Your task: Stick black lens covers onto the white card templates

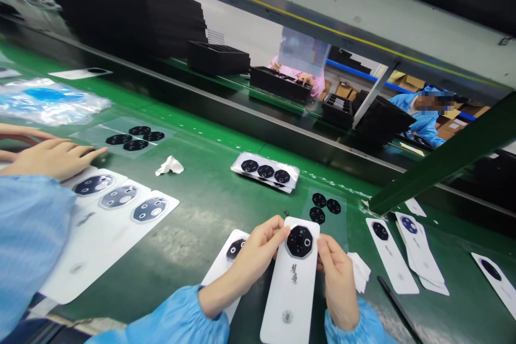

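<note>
Between my two hands is a white phone back panel [288, 290] with a black octagonal camera piece [299, 242] near its top and dark characters below. My left hand [262, 247] pinches its upper left edge. On the opposite edge, my right hand [337, 274] grips it with thumb and fingers. Another white panel [220, 271] lies partly under my left forearm. Just beyond the held panel, a clear sheet [336, 226] carries three black octagonal pieces [318, 200]. A crumpled white tissue [360, 271] sits beside my right hand.
At left, a co-worker's hand [52, 158] rests by a row of white panels [121, 247]. A stack of strips [265, 172] lies mid-table. More panels [393, 258] and a black pen-like tool [399, 309] are at right. A green post [443, 156] slants upward. Workers sit beyond.
</note>
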A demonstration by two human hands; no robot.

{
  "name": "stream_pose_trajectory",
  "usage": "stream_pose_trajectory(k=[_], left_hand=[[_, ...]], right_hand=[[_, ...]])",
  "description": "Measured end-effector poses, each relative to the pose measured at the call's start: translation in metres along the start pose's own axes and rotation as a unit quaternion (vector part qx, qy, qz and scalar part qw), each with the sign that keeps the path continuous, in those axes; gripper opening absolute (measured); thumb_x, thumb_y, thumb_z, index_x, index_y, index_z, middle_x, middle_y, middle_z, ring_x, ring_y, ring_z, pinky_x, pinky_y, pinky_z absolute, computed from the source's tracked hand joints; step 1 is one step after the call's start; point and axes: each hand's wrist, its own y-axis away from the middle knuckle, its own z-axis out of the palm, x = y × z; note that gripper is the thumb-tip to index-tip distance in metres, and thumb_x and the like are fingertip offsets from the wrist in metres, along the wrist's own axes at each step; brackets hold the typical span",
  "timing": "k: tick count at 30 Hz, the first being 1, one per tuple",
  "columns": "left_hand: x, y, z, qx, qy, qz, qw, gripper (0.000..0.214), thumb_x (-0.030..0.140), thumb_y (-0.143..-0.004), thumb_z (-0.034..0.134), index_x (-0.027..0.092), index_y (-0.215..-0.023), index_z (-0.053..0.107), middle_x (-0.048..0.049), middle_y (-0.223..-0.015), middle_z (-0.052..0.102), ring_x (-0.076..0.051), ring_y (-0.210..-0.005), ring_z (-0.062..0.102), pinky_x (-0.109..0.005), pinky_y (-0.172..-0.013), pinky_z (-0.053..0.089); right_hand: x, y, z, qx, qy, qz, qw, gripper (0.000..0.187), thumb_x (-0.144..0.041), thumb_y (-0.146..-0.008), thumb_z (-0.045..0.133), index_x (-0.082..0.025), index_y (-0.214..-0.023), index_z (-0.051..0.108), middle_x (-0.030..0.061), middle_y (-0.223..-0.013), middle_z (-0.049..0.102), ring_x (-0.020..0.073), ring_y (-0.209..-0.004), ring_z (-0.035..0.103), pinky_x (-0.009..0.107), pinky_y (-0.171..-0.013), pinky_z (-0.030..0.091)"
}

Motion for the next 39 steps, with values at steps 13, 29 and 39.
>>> stream_pose_trajectory(k=[13, 29, 39], left_hand=[[0.008, -0.003, -0.01, 0.037, 0.009, 0.038, 0.999, 0.038, 0.052, -0.077, 0.059, 0.02, -0.069, 0.04, 0.0058, -0.058, 0.049, -0.009, -0.052, 0.048, -0.019, -0.049, 0.035], [0.008, 0.004, -0.004, 0.02, -0.037, 0.06, 0.997, 0.038, 0.052, -0.078, 0.058, 0.02, -0.066, 0.04, 0.0086, -0.05, 0.036, -0.007, -0.046, 0.029, -0.019, -0.043, 0.021], [0.002, 0.003, -0.003, -0.003, -0.118, 0.078, 0.99, 0.037, 0.052, -0.082, 0.051, 0.02, -0.067, 0.04, 0.0065, -0.053, 0.038, -0.009, -0.049, 0.031, -0.02, -0.046, 0.022]], right_hand=[[-0.014, 0.009, 0.003, -0.078, 0.026, -0.019, 0.996, 0.034, -0.052, -0.079, 0.061, -0.021, -0.079, 0.047, -0.0049, -0.052, 0.059, 0.011, -0.047, 0.05, 0.022, -0.049, 0.036], [-0.028, -0.008, 0.016, 0.004, 0.111, -0.119, 0.987, 0.038, -0.039, -0.074, 0.069, -0.022, -0.102, 0.051, 0.0053, -0.099, 0.062, 0.0202, -0.088, 0.061, 0.028, -0.068, 0.049], [-0.029, -0.023, 0.012, 0.037, 0.115, -0.123, 0.985, 0.035, -0.048, -0.082, 0.056, -0.02, -0.062, 0.048, -0.0045, -0.061, 0.042, 0.0118, -0.058, 0.04, 0.024, -0.055, 0.035]])
